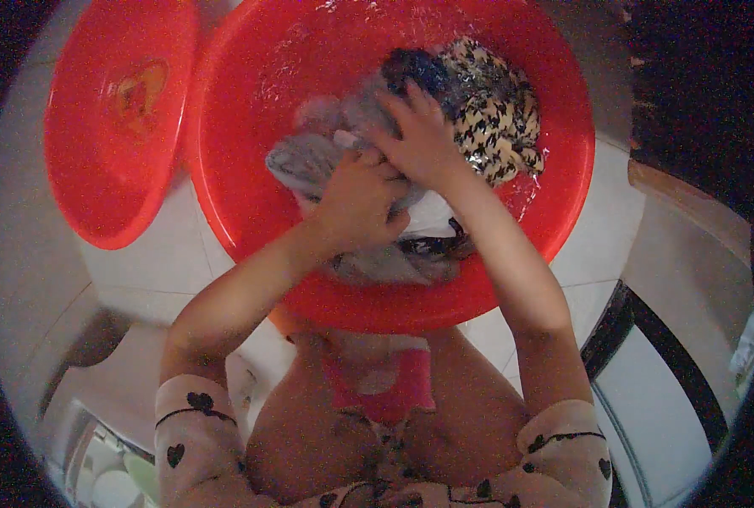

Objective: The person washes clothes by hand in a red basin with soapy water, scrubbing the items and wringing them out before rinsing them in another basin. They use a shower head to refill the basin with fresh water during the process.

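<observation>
A large red plastic basin (237, 152) stands in front of me, with wet laundry in water. My left hand (364, 200) is curled around grey cloth (307, 159) near the middle of the basin; its fingertips are partly hidden in the folds. Just above and to the right, my right hand (421, 136) lies over the grey cloth with its fingers spread. A dark navy cloth (418, 66) touches those fingertips. Beside it is a black and cream houndstooth garment (497, 117). White cloth (431, 213) shows below my hands, and more grey cloth (383, 263) lies towards the near rim.
A second red basin (119, 127), with a yellowish picture on its bottom, leans at the left. Pale floor tiles (154, 267) surround both basins. To the right are a brown-edged board or box (694, 203) and a white panel with a black border (656, 374).
</observation>
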The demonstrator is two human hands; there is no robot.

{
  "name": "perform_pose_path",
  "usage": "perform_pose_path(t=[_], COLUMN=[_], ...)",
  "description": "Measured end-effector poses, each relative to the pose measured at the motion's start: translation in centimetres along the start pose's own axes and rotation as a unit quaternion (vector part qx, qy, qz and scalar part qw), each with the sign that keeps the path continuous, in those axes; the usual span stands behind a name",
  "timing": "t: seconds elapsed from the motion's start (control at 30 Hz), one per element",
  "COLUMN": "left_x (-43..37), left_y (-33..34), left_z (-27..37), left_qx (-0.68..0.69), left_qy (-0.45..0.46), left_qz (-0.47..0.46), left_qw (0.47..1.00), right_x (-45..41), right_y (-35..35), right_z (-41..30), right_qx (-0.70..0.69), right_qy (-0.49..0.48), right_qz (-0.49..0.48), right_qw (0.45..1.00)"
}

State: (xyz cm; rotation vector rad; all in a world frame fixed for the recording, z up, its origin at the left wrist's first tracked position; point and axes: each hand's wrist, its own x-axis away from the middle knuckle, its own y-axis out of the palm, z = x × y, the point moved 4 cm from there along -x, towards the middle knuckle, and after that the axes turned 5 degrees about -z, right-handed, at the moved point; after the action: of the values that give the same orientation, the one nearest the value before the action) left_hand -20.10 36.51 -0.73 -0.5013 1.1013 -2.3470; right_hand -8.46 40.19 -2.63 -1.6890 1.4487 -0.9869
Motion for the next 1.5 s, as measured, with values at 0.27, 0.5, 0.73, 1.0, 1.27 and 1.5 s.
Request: perform_pose_path(t=[0.27,0.5,0.73,1.0,1.27,1.5], left_x=[-0.4,-2.6,1.0,13.2,36.8,60.7], left_y=[5.0,10.2,4.7,-7.4,-15.0,-11.8], left_z=[0.5,0.0,5.7,13.4,25.2,34.4], left_qx=[-0.096,-0.161,0.028,-0.05,-0.087,-0.181], left_qy=[-0.075,-0.119,-0.171,-0.26,-0.434,-0.623], left_qz=[0.068,-0.021,0.094,0.195,0.314,0.377], left_qw=[0.99,0.98,0.98,0.944,0.84,0.661], right_x=[4.0,5.0,8.3,11.7,19.8,35.1], right_y=[5.4,3.8,-3.3,-10.6,-13.3,-6.7], right_z=[5.6,6.6,4.9,-9.7,-33.5,-50.5], right_qx=[-0.163,0.041,-0.097,-0.235,-0.352,-0.281], right_qy=[-0.029,0.096,-0.001,-0.115,-0.28,-0.352], right_qz=[-0.012,-0.256,-0.16,-0.198,-0.366,-0.517], right_qw=[0.986,0.961,0.982,0.945,0.814,0.728])
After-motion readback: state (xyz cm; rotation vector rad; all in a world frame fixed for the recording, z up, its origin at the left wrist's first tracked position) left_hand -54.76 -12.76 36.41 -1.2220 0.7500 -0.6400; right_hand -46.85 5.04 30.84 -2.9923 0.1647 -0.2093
